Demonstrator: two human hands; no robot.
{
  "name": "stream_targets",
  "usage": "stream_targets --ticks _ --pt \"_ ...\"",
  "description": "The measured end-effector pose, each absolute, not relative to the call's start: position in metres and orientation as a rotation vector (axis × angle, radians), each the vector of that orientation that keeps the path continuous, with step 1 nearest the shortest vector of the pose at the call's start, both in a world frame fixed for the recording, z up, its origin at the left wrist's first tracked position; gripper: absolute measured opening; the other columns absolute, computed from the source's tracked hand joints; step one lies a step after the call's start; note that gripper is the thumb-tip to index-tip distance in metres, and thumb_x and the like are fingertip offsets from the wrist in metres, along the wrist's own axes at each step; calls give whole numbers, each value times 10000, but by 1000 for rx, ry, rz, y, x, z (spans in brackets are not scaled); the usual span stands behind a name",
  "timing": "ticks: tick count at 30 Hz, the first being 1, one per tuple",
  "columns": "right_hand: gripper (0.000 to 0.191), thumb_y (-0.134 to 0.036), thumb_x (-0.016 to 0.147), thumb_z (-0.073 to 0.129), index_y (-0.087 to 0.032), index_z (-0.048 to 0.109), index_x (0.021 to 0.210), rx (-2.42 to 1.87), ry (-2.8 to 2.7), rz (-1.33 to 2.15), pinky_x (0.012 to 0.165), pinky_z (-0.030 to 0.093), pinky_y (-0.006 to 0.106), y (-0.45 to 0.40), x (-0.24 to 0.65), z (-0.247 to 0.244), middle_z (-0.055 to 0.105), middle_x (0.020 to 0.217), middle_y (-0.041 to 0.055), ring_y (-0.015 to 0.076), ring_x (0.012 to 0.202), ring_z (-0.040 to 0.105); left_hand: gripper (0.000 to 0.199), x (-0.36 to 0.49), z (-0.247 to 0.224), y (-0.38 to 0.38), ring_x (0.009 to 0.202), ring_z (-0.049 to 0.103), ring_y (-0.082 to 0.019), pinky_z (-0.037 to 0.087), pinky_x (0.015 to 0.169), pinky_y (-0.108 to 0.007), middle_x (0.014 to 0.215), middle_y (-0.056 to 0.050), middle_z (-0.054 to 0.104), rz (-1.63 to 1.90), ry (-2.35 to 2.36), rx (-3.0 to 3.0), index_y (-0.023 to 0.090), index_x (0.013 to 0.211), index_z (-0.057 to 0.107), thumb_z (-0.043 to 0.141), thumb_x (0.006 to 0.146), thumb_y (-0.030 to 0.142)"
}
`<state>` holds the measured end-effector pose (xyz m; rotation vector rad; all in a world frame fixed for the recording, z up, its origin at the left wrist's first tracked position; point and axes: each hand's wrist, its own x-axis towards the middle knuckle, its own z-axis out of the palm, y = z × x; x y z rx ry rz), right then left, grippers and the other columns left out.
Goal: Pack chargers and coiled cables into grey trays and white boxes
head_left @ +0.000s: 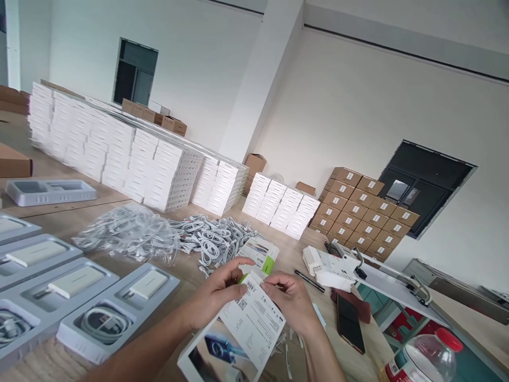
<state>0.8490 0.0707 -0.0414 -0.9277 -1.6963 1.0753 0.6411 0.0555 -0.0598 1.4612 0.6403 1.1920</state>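
A white printed retail box (254, 329), with a charger picture and a barcode on its face, is tilted in front of me. My left hand (218, 294) is closed on its upper left edge, thumb over the barcode end. My right hand (292, 302) pinches the upper right corner by the end flap; its fingertips are partly hidden. Just beyond lies another printed box with a green end (258, 252). Grey plastic trays (159, 297) on the left hold white chargers (149, 284) and coiled cables (105, 321).
Bundled grey cables (218, 239) and bagged ones (127, 233) lie mid-table. White box stacks (167, 175) line the back. At right are a marker pen (309, 281), folded papers (330, 268), a phone (350, 323) and a red-capped jar (427, 355). Brown cartons (358, 212) stand behind.
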Motion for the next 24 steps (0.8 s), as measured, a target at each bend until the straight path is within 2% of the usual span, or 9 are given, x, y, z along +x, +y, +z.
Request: stream_targets --ticks 4,8,11,15,18,24 --pt "292 -458 749 762 -166 748 754 -930 -1733 1064 586 416 269 68 849 -37 685 731 32 156 642 553 327 641 -64 57 734 526 -161 391 660 -267 800 14 578 1238 709 1496 244 1132 661 664 810 304" --pt "279 -462 786 734 -185 764 768 -890 -1763 1063 627 430 264 67 851 -34 682 757 20 166 701 573 269 641 -68 61 755 556 -173 407 671 -269 835 -2 624 1232 652 1428 225 1053 675 675 804 329" --pt "293 -490 795 721 -211 787 855 -924 -1693 1198 649 447 266 69 857 -34 709 766 15 170 708 597 228 640 -67 65 723 558 -160 404 644 -251 805 8 619 1303 634 1349 218 991 675 686 793 330" --pt "356 -522 808 699 -221 783 980 -917 -1609 1295 637 497 287 71 865 -34 746 801 40 196 722 643 251 640 -63 70 654 553 -137 405 599 -235 770 25 618 1403 616 1174 215 947 669 731 740 342" --pt "392 -532 849 650 -225 761 1065 -877 -1649 1275 683 534 322 69 867 -31 753 921 61 213 783 663 307 640 -62 71 608 554 -137 400 569 -232 714 26 628 1422 605 1091 202 942 666 757 697 363" --pt "430 -527 835 672 -269 708 1176 -919 -1754 1262 708 554 344 65 869 -26 749 988 51 224 848 673 289 641 -69 75 592 556 -124 392 550 -222 739 17 665 1461 573 1038 195 949 658 755 707 321"
